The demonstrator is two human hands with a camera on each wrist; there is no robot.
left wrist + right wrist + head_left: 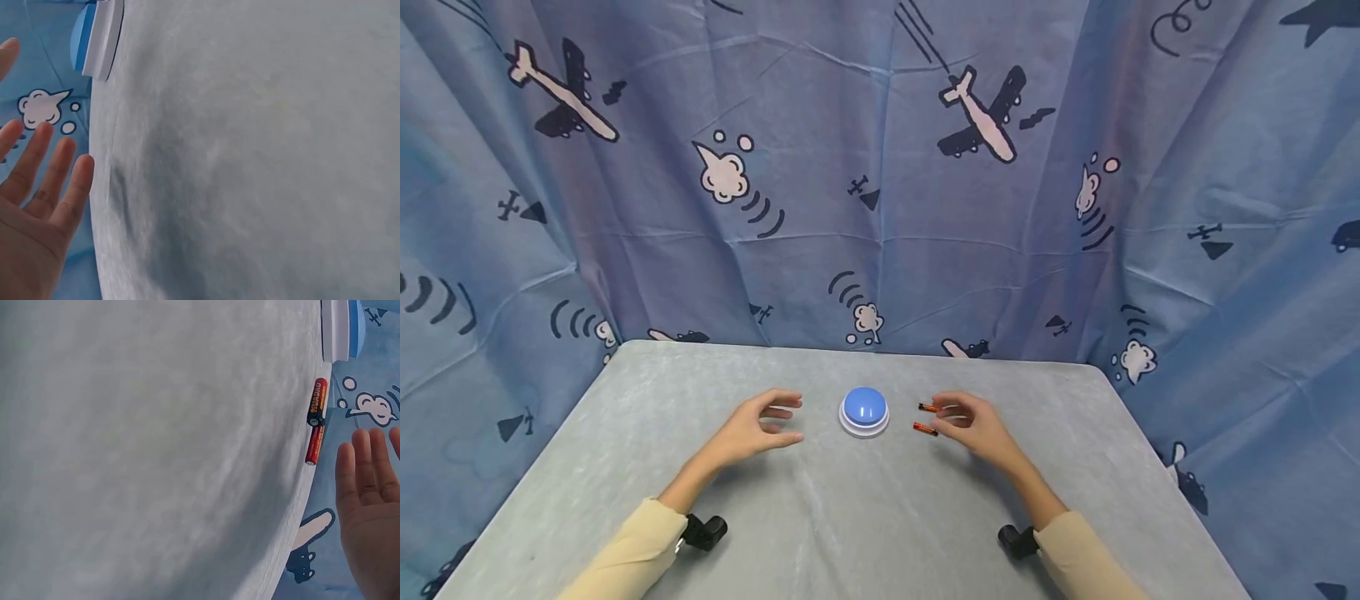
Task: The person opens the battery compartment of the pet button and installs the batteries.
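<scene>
A round push button with a blue dome and white base sits on the table between the hands. To its left is my left hand, fingers relaxed and parted from the thumb, holding nothing. My right hand hovers beside two small red and black batteries, its fingertips overlapping them in the head view. The nearer battery and the farther battery lie on the cloth. In the right wrist view the batteries lie apart from the straight fingers. The left wrist view shows spread fingers and the button's side.
A pale grey cloth covers the table. Behind it hangs a blue curtain printed with planes and clouds. Black wrist cameras are strapped on both forearms, the left camera and the right camera.
</scene>
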